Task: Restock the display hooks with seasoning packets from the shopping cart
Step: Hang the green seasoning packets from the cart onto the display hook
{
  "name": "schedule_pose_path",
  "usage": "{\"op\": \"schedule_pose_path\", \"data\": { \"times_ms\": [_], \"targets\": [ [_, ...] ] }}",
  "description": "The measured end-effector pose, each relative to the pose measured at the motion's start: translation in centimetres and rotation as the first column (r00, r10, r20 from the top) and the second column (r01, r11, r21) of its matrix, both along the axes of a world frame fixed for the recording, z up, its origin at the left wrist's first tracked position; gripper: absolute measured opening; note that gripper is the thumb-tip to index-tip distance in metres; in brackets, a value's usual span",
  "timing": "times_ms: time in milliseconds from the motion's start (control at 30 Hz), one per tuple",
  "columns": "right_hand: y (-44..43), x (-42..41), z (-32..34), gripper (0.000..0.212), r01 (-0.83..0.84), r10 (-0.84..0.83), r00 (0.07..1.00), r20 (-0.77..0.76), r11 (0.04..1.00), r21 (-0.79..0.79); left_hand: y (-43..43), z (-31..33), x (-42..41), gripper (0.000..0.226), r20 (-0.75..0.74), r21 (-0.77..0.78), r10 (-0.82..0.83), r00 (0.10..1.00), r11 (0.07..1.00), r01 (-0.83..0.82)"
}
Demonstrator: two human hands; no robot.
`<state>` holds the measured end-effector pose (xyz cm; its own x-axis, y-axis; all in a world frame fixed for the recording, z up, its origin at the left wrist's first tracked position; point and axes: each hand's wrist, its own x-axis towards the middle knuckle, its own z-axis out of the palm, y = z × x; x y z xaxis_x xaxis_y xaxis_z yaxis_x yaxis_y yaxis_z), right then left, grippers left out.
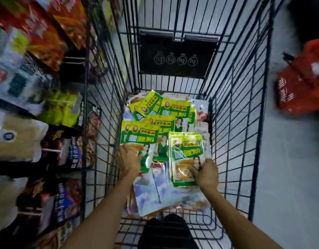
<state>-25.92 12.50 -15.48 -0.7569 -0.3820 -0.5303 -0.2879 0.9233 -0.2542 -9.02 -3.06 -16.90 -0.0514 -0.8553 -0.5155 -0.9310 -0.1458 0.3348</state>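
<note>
The shopping cart [241, 123] stands with its left wire wall just beside the display shelving [47, 150]. Bare floor [290, 177] lies open on its right, with a red basket [302, 81] well apart.

Green-and-yellow seasoning packets [139, 133] lie loose in the cart bottom over pale packets [155, 193]. The right hand [207, 174] pinches a small stack of green packets [185, 155] at its lower right corner. The left hand [129, 159] touches packets near the left wall; whether it grips cannot be told.

Packet lettering is Chinese and reads reversed. The black seat flap [176, 56] carries four circular icons. Shelf goods are blurred, and the cart's near end is cut off by a dark shape.
</note>
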Motion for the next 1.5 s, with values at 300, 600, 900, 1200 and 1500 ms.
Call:
{"op": "schedule_pose_path", "data": {
  "times_ms": [300,600,900,1200,1500],
  "targets": [
    [0.8,0.2,0.5,0.041,0.154,-0.149,0.988,0.043,0.973,-0.172,-0.8,1.4,-0.2,0.075,0.001,-0.004,0.084,0.996,0.996,-0.084],
    [0.5,0.2,7.4,0.033,0.194,-0.152,0.979,0.133,0.89,-0.412,0.2,7.6,0.3,0.034,-0.433,0.175,0.399,0.808,0.917,-0.359],
    [-6.4,1.1,24.4,0.018,-0.031,0.201,0.97,0.134,0.651,-0.758,1.8,28.8,8.9,0.025,-0.754,-0.196,0.165,0.636,0.868,-0.457],
    [-10.3,12.2,44.4,0.015,-0.09,0.697,0.71,0.101,0.232,-0.969,12.9,50.7,19.8,0.034,-0.782,-0.544,-0.02,0.623,0.51,-0.666],
    [-4.1,30.4,58.0,0.012,-0.018,0.957,0.273,-0.101,-0.1,-0.995,28.3,62.8,31.2,0.029,-0.696,-0.714,0.056,0.715,0.051,-0.699]
  ]
}}
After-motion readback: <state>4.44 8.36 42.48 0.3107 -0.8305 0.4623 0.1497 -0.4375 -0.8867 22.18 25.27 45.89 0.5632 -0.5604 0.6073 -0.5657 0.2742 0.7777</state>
